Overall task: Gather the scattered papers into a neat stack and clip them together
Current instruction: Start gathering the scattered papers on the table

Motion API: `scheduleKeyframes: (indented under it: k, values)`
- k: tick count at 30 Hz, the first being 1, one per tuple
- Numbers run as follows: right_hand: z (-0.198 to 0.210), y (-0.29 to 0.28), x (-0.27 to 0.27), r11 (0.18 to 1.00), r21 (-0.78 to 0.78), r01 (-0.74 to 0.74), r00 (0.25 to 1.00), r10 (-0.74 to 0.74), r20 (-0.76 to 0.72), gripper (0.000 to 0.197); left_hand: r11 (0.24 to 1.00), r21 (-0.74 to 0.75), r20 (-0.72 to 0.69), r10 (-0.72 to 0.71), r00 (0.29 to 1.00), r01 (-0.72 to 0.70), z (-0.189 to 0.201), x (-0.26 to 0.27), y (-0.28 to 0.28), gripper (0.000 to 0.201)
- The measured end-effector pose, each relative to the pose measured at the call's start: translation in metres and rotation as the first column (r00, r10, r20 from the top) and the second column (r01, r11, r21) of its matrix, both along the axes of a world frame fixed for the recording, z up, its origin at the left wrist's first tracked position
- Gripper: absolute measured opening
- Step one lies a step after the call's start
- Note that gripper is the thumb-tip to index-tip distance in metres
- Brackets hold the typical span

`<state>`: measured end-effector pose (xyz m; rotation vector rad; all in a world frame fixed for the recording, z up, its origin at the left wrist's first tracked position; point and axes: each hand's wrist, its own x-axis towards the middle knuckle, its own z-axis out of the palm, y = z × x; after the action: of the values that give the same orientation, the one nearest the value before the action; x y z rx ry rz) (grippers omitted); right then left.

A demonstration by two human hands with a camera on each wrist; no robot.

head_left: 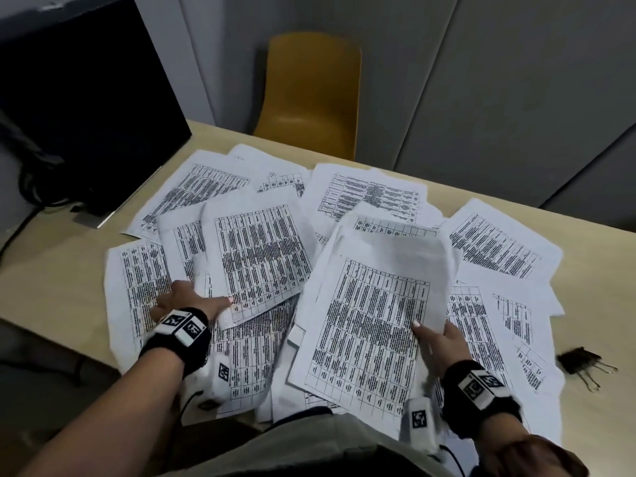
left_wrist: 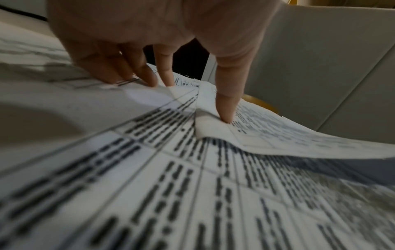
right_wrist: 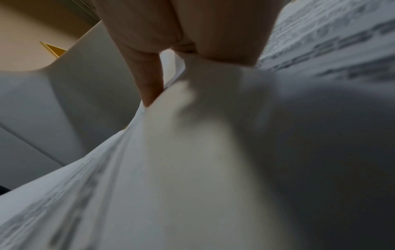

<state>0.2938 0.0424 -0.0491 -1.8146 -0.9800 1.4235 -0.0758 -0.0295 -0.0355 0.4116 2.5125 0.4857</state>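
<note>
Papers (head_left: 261, 187) spread in overlapping layers across most of the desk (head_left: 55, 270), printed tables face up, a few fanned toward the far edge by the yellow chair (head_left: 309, 94). Right hand (head_left: 437, 342) gripping a partly gathered bundle (head_left: 371, 325) at its right edge, thumb on top and fingers curled beneath, lifted and tilted above the loose sheets; likely held up so that further pages can be slid under or onto it. Left hand (head_left: 186, 301) low on the pile at the left: thumb pressed onto the corner of one sheet (head_left: 258, 256), that corner bent upward, other fingers (left_wrist: 149, 76) curled down with their tips on the papers alongside; probably peeling that page free to add to the bundle. Binder clips (head_left: 581, 363), black, lying on bare desk just beside the rightmost sheets, untouched. Dark monitor (head_left: 86, 98) at the left rear. No tray, box or other container in sight. Gathering judged early, clipping not yet begun.
</note>
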Motion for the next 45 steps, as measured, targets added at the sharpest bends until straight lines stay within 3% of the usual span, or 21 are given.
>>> scheduleKeyframes:
  k: [4,11,15,18,23,26,30,34,38,45]
  values:
    - [0.001,-0.001,0.0,1.0,-0.021,-0.024,1.0,0.024,0.003,0.015,0.995,0.094,-0.009,0.029,1.0,-0.028,0.002,0.008,0.004,0.089]
    - [0.006,-0.004,-0.001,0.999,0.007,-0.032,0.999,0.032,0.001,0.018,0.935,0.306,0.098,0.154,0.983,-0.177,0.004,0.002,-0.001,0.1]
    - [0.007,-0.003,-0.001,0.999,-0.013,-0.031,0.999,0.031,-0.012,0.02,0.88,0.377,0.243,0.208,0.947,-0.29,0.005,-0.005,-0.009,0.069]
    - [0.004,-0.002,0.0,0.999,-0.019,-0.028,1.0,0.028,-0.011,0.024,0.873,0.335,0.461,0.176,0.87,-0.355,0.004,-0.01,-0.015,0.043]
    - [0.007,-0.004,-0.003,1.0,0.022,0.019,1.0,-0.019,0.004,0.021,0.891,0.29,0.562,0.136,0.816,-0.348,-0.001,-0.03,-0.016,0.06]
    - [0.01,-0.006,-0.004,0.998,0.058,0.021,0.999,-0.023,0.032,0.022,0.872,0.345,0.548,0.112,0.829,-0.346,0.006,-0.036,-0.016,0.038]
    - [0.01,-0.006,-0.004,0.999,0.036,0.017,0.999,-0.019,0.042,0.03,0.897,0.358,0.546,0.023,0.837,-0.258,0.006,-0.022,-0.019,0.054]
    - [0.012,-0.007,-0.004,0.999,0.044,0.004,0.999,-0.006,0.043,0.032,0.903,0.402,0.426,-0.041,0.904,-0.148,0.0,0.001,-0.016,0.048]
    - [0.012,-0.008,-0.003,0.999,0.044,-0.001,0.999,-0.001,0.05,0.033,0.809,0.579,0.32,-0.111,0.941,-0.101,0.021,-0.003,-0.011,0.046]
    - [0.012,-0.009,-0.003,0.999,0.04,-0.001,0.999,0.0,0.044,0.034,0.615,0.781,0.302,-0.223,0.927,-0.106,0.067,-0.004,0.0,0.04]
